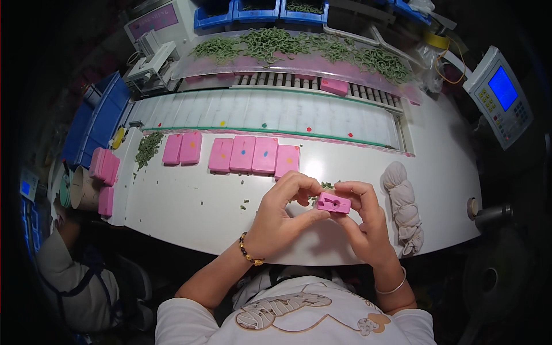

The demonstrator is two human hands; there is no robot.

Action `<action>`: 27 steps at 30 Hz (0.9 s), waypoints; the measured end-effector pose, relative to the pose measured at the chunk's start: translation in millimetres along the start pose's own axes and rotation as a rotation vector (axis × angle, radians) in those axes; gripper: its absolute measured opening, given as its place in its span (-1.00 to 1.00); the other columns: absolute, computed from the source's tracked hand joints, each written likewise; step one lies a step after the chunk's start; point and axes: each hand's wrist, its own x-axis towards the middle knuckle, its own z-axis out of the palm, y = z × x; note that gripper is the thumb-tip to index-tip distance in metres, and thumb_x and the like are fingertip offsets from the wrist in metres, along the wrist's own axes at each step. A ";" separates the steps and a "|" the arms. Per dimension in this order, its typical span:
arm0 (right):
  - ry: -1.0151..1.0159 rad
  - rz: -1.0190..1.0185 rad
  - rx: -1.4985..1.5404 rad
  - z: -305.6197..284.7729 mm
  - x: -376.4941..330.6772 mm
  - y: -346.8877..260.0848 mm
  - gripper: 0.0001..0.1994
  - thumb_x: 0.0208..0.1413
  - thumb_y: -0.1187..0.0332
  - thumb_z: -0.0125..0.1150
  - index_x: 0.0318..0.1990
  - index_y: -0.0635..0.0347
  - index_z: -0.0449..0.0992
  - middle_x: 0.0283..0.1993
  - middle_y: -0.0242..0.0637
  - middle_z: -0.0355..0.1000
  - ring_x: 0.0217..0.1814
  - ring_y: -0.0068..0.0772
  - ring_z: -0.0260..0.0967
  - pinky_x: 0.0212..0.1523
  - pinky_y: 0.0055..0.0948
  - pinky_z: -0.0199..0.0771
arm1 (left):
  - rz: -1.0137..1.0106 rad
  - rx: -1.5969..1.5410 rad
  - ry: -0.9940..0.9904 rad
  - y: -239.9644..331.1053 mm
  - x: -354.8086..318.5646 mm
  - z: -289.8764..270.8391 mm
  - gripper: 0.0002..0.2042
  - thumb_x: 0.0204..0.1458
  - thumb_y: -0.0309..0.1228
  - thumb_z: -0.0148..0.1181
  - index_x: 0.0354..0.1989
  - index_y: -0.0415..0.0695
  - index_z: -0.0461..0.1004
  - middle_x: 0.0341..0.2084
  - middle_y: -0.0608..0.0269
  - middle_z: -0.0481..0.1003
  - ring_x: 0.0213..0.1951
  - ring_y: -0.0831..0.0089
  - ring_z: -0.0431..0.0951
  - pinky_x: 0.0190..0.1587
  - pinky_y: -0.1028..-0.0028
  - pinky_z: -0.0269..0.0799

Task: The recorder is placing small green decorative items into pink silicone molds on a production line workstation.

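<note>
A small pink block (340,205) with a round hole and a slot in its near face is held up between my two hands over the front of the white table. My left hand (283,214), with a beaded bracelet at the wrist, grips its left side between thumb and fingers. On the right side, the fingers of my right hand (367,221) close round it; a bangle circles that wrist. Small green bits (328,186) show just behind the block. Farther off lies a row of flat pink blocks (244,154) with coloured dots on top.
Green ring-shaped pieces (267,43) lie heaped on a clear shelf above a roller track (276,79). A twisted cloth (402,210) rests at right, near a keypad unit with a blue screen (502,87). Pink blocks (105,167) are stacked left, beside a cup (85,190).
</note>
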 end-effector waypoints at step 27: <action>0.140 0.327 0.536 11.6 35.3 9.8 -0.56 0.22 0.46 0.16 0.21 0.42 0.28 0.16 -0.06 0.35 0.18 -0.36 0.36 0.09 -0.44 0.45 | 0.083 0.394 0.106 -1.7 37.4 -20.4 -0.76 -0.13 -0.52 0.30 -0.29 -0.21 0.40 -0.33 0.19 0.43 -0.31 0.36 0.48 -0.22 0.42 0.44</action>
